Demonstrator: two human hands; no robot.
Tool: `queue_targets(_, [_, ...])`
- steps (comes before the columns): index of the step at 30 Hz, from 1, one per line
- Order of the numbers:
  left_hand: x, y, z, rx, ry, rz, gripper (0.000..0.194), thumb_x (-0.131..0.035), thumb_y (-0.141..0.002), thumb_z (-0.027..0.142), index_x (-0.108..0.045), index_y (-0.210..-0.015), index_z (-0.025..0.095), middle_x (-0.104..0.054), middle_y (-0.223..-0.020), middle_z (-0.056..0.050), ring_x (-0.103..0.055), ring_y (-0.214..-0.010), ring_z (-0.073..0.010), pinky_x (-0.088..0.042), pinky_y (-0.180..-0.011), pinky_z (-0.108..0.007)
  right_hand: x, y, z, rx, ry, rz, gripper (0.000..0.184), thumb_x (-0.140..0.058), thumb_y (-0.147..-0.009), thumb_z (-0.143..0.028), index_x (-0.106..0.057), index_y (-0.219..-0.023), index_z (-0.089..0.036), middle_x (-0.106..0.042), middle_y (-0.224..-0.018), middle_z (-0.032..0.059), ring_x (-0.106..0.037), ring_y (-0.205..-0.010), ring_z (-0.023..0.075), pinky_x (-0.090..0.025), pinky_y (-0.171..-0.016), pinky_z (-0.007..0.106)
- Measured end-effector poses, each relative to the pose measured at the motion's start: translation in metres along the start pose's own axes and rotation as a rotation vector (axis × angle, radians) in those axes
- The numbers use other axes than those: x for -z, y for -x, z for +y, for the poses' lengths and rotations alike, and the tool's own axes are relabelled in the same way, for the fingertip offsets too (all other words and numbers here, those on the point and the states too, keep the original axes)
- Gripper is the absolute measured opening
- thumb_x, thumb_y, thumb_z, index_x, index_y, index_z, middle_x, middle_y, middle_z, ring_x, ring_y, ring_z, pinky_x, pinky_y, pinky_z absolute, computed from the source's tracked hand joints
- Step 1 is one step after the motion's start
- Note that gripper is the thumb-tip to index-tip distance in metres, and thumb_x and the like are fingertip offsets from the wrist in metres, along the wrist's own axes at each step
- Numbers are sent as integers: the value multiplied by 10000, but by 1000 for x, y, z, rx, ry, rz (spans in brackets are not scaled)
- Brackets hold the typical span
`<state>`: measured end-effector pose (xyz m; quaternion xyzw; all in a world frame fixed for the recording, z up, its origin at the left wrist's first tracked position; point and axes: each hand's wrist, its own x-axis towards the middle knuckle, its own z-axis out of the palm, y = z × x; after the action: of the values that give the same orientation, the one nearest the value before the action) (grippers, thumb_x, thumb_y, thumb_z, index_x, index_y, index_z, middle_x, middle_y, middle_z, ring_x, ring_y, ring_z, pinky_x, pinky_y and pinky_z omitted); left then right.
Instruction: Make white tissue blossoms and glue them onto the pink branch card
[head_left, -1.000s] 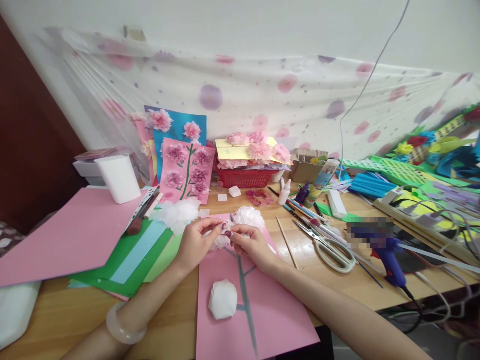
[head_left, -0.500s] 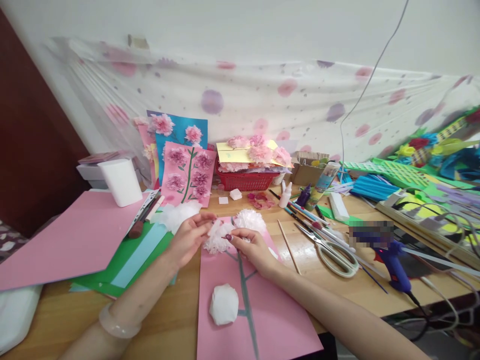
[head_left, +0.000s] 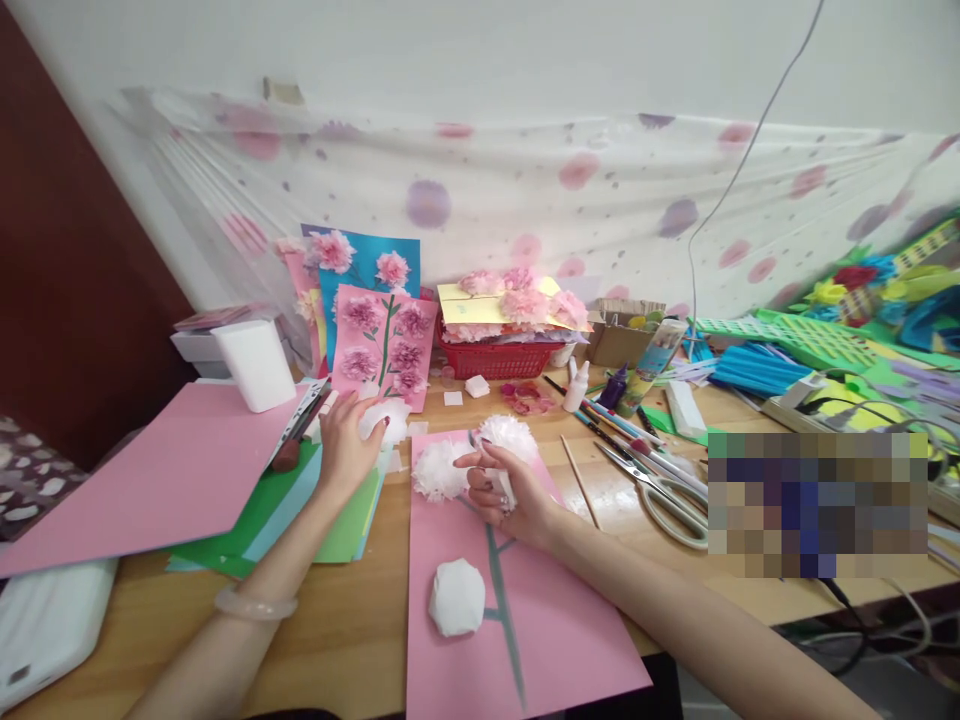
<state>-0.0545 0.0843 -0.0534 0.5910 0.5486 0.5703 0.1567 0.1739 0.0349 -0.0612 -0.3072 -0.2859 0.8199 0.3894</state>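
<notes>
My left hand [head_left: 351, 440] is over a loose heap of white tissue paper [head_left: 390, 420], thumb and fingers apart and touching the heap. My right hand [head_left: 517, 490] hovers above the pink sheet [head_left: 570, 640] with its fingers curled; a bit of white, seemingly tissue paper [head_left: 504, 490], shows inside them. Two fluffy white tissue flowers [head_left: 439, 470] sit at the sheet's top, one partly behind my right fingers. Lower down lies a flat white wad of folded tissue [head_left: 457, 597], beside a painted grey-green stem [head_left: 504, 610] with branches.
Scissors [head_left: 675, 510], a wooden stick [head_left: 581, 480], brushes and a white glue bottle [head_left: 576, 388] lie to the right. Behind are a red basket [head_left: 502, 360] and finished flower pictures [head_left: 384, 345]. Coloured sheets [head_left: 172, 460] cover the left side. A blurred patch hides things at far right.
My left hand has moved left, away from the flower, to the tissue heap. My right hand has drawn slightly right, uncovering more of the left flower. The view has shifted a little.
</notes>
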Motion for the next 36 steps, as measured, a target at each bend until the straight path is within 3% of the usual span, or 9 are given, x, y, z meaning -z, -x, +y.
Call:
queue_targets(2, [-4,8,8,-67,-54,42,168,-680,-703,239,-697,-870,233,-656,-1176,-113,-392,-1331,-352,-148,-1166,-547,0,0,-3,-41,-187,3,322,-563,-853,-416,-633,-878,-103,-425,-570,-46,-297,-405,44,-222,-387,167])
queue_targets(4, [-12,26,23,-198,-127,21,169,-662,-738,262,-700,-902,244,-677,-1121,-94,-441,-1274,-336,-190,-1143,-556,0,-1,-5,-38,-296,12,356,-517,-890,-427,-624,-912,-88,-518,-628,6,-441,-469,75,-357,-448,182])
queue_targets(8, [-26,63,49,-471,-234,-201,132,-665,-785,283,-717,-906,285,-723,-1036,-34,-466,-1229,-328,-129,-1117,-587,-1,-2,-5,8,-353,-1,375,-472,-930,-453,-611,-956,-106,-631,-769,80,-622,-671,155,-494,-613,264])
queue_targets(12, [-33,77,50,-591,-257,-423,283,-748,-740,352,-709,-1011,283,-739,-1055,-41,-485,-1223,-342,-40,-1121,-589,-1,-3,-3,10,-363,-11,417,-408,-965,-483,-613,-970,-121,-611,-701,30,-609,-604,146,-499,-592,281])
queue_targets(16, [-38,79,43,-548,-238,-470,248,-715,-777,279,-699,-1025,275,-747,-1067,-37,-509,-1216,-335,-52,-1106,-611,-3,-2,-1,-55,-290,19,392,-427,-972,-463,-630,-996,-128,-618,-669,15,-592,-551,136,-446,-494,238])
queue_targets(21, [-36,81,45,-577,-214,-420,99,-643,-821,181,-681,-821,272,-768,-972,16,-554,-1168,-295,-85,-1103,-587,-9,0,-1,-77,-289,3,428,-335,-1012,-419,-632,-896,-134,-615,-657,15,-562,-525,111,-460,-526,226])
queue_targets(25, [-35,79,46,-561,-210,-385,131,-661,-808,181,-627,-702,250,-764,-980,9,-567,-1139,-295,-92,-1094,-586,-5,-2,1,-10,-237,-63,371,-469,-953,-477,-601,-808,-163,-607,-678,1,-578,-580,116,-483,-575,231])
queue_targets(30, [-35,76,47,-470,-205,-319,211,-727,-732,138,-575,-615,226,-761,-957,5,-566,-1125,-315,-110,-1072,-604,6,-6,7,56,-180,-143,108,-583,-905,-253,-628,-926,-157,-662,-785,21,-636,-722,127,-505,-672,228])
queue_targets(36, [-34,75,49,-449,-223,-308,243,-772,-695,131,-560,-609,213,-751,-962,9,-578,-1108,-308,-126,-1066,-603,6,-8,7,44,-217,-118,64,-562,-898,-178,-616,-916,-148,-683,-784,32,-652,-722,133,-512,-619,216])
